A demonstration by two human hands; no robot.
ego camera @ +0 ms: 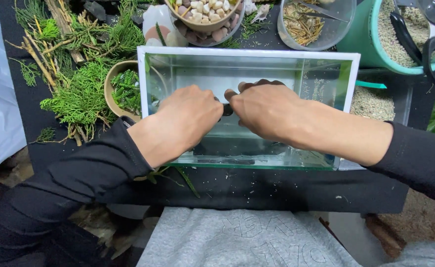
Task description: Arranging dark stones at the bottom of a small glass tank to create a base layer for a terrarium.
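A small rectangular glass tank [346,55] with a white rim stands on a black table. Both my hands reach down into it from above. My left hand [188,116] and my right hand [267,109] meet in the middle, fingers curled together around a small dark object [227,110] that is mostly hidden between them. I cannot tell what the object is. Dark flat pieces [227,160] lie on the tank floor near its front wall.
Green cedar sprigs and twigs [79,74] lie at the left, beside a tan bowl of greenery [121,89]. Behind the tank stand bowls of pebbles [205,12], a clear tub of dry bits [304,22], and a teal pot of gravel [370,34] with black scissors [432,44].
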